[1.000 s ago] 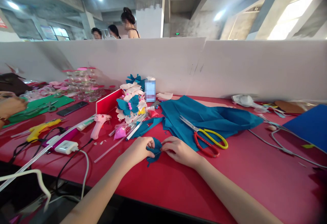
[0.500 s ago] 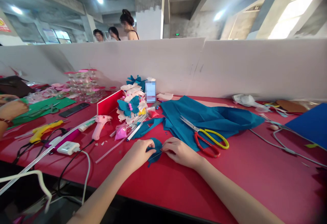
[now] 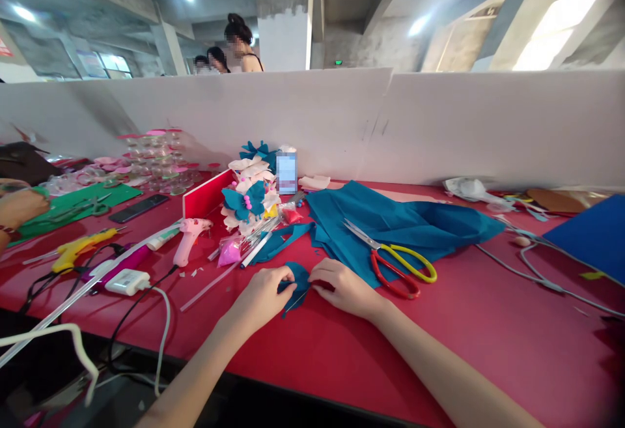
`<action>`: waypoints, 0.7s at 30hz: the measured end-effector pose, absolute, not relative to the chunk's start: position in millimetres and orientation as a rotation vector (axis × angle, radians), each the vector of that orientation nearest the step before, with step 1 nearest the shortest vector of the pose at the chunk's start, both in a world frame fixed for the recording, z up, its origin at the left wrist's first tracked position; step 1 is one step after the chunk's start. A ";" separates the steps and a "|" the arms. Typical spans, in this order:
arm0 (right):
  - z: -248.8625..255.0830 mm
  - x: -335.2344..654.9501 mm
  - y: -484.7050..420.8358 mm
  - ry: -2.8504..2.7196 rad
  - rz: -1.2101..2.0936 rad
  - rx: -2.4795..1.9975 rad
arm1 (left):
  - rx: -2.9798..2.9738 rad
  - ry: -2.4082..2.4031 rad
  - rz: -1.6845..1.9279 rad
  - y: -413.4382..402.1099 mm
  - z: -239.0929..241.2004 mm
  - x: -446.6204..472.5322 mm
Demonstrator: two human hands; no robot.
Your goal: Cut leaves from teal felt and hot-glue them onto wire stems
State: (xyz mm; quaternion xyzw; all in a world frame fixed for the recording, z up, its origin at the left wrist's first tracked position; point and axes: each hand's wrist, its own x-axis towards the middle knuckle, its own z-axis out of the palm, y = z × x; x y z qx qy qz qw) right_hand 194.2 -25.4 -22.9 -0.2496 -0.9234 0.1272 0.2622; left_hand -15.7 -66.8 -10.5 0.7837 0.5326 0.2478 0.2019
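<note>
A small teal fabric petal (image 3: pixel 299 275) is held just above the red table (image 3: pixel 312 356), with a thin pale wire or thread (image 3: pixel 294 304) running along it. My left hand (image 3: pixel 267 292) is closed on the petal's left side, thumb and fingers pinching it. On the opposite edge, my right hand (image 3: pixel 339 288) has its fingertips pinched together at the petal and the end of the wire; which of them it grips is partly hidden. Behind my right hand lies a large teal fabric sheet (image 3: pixel 361 219). Scissors (image 3: pixel 378 245) with one red and one yellow handle rest on the sheet.
A pink glue gun (image 3: pixel 189 240), a yellow glue gun (image 3: pixel 83 250) and a power strip (image 3: pixel 117 265) with cables lie left. Fabric flowers (image 3: pixel 249 200) and a phone (image 3: pixel 286 172) stand behind. Another person's hand (image 3: pixel 24 206) is at far left, near green sheets (image 3: pixel 117 195).
The view has shifted slightly. The petal has tilted a little between my fingers, and the wire now slants more steeply down to the left. Both hands keep nearly the same place.
</note>
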 end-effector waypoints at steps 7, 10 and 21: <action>-23.3 193.9 -23.8 -2.523 0.383 -0.715 | 2.175 1.503 0.754 -68.5 -14.5 -15.7; -22.1 193.8 -22.9 -2.531 0.427 -0.740 | 2.172 1.504 0.777 -68.5 -16.6 -16.0; -13.2 192.3 -21.0 -2.623 0.461 -0.755 | 2.172 1.493 0.713 -66.8 -9.7 -16.5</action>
